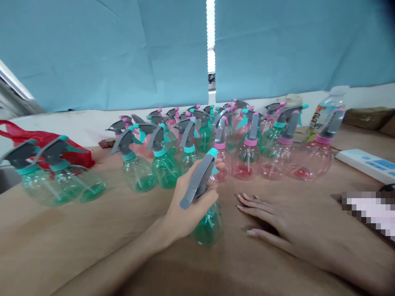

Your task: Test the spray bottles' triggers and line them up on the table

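Note:
My left hand is closed around the neck of a green spray bottle with a grey trigger head and a turquoise nozzle. Its fingers partly cover the bottle's neck and collar. My right hand rests palm down on the brown table, fingers stretched out and holding nothing. Just beyond my hands stand a green spray bottle and a pink spray bottle, the latter with a pink collar. Several more bottles in both colours crowd behind them.
Two green spray bottles stand at the left beside a red plastic bag. On the right are a labelled clear bottle, a white power strip and a blurred-out object. A blue curtain hangs behind.

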A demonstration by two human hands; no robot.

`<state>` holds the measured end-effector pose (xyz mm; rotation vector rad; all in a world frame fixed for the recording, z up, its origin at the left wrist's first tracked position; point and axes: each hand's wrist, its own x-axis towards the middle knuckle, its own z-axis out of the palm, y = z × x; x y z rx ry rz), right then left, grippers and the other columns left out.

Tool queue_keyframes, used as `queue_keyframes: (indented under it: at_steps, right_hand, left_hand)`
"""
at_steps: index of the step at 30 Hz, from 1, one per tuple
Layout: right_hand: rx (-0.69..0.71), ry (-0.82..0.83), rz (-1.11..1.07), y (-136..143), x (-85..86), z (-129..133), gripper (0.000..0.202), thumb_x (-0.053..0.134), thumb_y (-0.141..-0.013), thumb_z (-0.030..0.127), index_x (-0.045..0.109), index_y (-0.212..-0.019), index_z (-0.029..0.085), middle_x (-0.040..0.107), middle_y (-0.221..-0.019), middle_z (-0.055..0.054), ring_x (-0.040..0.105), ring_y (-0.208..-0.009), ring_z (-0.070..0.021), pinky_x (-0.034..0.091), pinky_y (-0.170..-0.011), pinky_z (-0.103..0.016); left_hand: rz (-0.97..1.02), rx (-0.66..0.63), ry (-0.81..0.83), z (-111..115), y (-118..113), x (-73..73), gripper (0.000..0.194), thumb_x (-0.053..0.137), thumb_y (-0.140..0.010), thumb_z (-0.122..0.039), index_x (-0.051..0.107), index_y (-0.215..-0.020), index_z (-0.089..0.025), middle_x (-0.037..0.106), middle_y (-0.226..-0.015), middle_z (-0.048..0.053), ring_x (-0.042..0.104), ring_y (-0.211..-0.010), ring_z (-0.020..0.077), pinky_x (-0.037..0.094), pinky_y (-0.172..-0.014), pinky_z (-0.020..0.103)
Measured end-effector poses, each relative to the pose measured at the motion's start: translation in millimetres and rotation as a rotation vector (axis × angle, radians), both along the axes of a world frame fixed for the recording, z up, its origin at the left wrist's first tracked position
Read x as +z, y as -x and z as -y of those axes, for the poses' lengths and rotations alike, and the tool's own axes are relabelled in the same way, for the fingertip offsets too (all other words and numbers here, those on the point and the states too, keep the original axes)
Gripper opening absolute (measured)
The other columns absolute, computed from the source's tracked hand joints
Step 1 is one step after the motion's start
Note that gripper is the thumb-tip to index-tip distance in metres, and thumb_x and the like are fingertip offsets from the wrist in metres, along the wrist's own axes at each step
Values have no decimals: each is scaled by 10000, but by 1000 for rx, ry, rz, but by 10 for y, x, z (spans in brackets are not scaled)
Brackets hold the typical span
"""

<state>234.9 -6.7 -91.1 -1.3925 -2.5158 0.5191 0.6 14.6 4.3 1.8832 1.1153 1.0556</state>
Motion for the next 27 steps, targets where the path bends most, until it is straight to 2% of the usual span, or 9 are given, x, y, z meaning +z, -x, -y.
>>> queue_keyframes:
  at_steps: [11, 16, 22, 27]
  right_hand:
    - [-8, 1, -8, 5, -6, 5, 536, 478, -907, 486, 456, -1370, 218, 373, -1471, -58, 350, -1340, -252, 309, -1098, -473]
    - [-7, 7, 4, 11, -10, 3, 543, 474, -907, 491, 450, -1374, 216, 361, -1477, -55, 342, -1345, -249, 298, -1104, -468]
    - [-7, 13, -3, 7, -19, -5, 551, 465, -907, 502, 444, -1379, 218, 354, -1481, -54, 332, -1350, -254, 298, -1104, -476]
    - [-15, 4, -22, 1, -39, 3, 550, 471, -900, 516, 452, -1373, 235, 365, -1477, -47, 343, -1345, -257, 299, -1104, -476]
  left_hand:
    - [-10, -4, -5, -1, 10, -16, 469, 485, -694, -116, 558, -1135, -260, 589, -706, -29, 533, -591, 148, 466, -602, 282]
    - [-20, 12, -17, -11, 15, -6, 449, 490, -680, -146, 577, -1108, -251, 616, -772, -14, 572, -648, 158, 490, -649, 293]
    - [-47, 4, -13, -4, 0, 32, 390, 485, -685, -164, 581, -1050, -262, 621, -777, -12, 594, -676, 168, 492, -620, 281]
    - [-44, 1, -19, -17, -12, 47, 325, 485, -691, -194, 577, -998, -248, 594, -740, -20, 520, -564, 138, 441, -549, 268]
